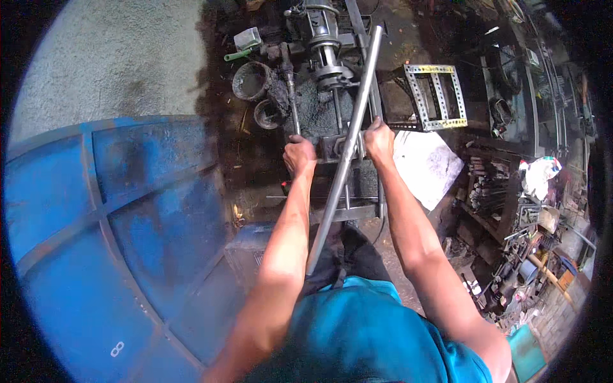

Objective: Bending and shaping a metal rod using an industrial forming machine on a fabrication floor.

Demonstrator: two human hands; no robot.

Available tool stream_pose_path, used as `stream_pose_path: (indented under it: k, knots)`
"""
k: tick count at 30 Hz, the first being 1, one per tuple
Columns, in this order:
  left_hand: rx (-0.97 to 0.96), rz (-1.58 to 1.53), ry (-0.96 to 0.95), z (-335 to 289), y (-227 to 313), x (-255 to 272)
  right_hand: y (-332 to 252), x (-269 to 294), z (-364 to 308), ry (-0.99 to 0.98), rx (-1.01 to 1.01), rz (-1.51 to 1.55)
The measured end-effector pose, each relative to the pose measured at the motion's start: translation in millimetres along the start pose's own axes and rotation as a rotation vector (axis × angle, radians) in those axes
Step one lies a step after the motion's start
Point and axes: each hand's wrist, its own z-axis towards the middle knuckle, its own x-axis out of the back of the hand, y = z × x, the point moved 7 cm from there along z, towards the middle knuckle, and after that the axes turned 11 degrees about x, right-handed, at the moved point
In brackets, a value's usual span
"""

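Pipe (363, 92) is already lying over the machine (322, 29), passing between the two hands; no cut or bend is showing on it, and how much is left isn't showing either. Long axis is running slantwise: far end pointing away and slightly right, near end pointing back at the person. Left hand (300, 155) is gripping a bar (292, 96); right hand (379, 142) is curling beside a rail (376, 99), can't tell what it's holding.
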Motion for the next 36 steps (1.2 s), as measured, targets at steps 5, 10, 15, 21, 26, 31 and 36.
stream_pose_path:
  k: [5, 10, 15, 21, 26, 31, 36]
  knots:
    - [-0.023, 0.014, 0.045, -2.2, 4.3, 1.8, -3.9, 1.1, 0.3, 0.031, 0.025, 0.020]
    - [-0.009, 0.000, 0.112, -6.7, 6.8, 6.3, -6.7, 3.0, 0.6, 0.034, 0.027, -0.017]
    - [0.015, -0.054, 0.072, -8.4, 8.4, 9.2, -4.6, -0.3, 2.6, 0.021, 0.030, 0.016]
    - [0.029, 0.006, 0.053, -13.1, 11.6, 11.0, -0.5, -2.9, 4.5, 0.055, 0.040, 0.006]
    - [0.050, 0.008, 0.074, -16.3, 11.2, 14.3, -5.7, 3.1, -0.3, 0.037, 0.049, -0.017]
    - [0.036, -0.018, 0.100, -16.1, 9.7, 13.8, -74.6, 57.9, -7.0, 0.244, 0.413, 0.378]
    - [0.016, -0.051, 0.104, -15.3, 8.1, 14.4, -155.2, 71.2, 41.0, -0.054, 0.218, 0.989]
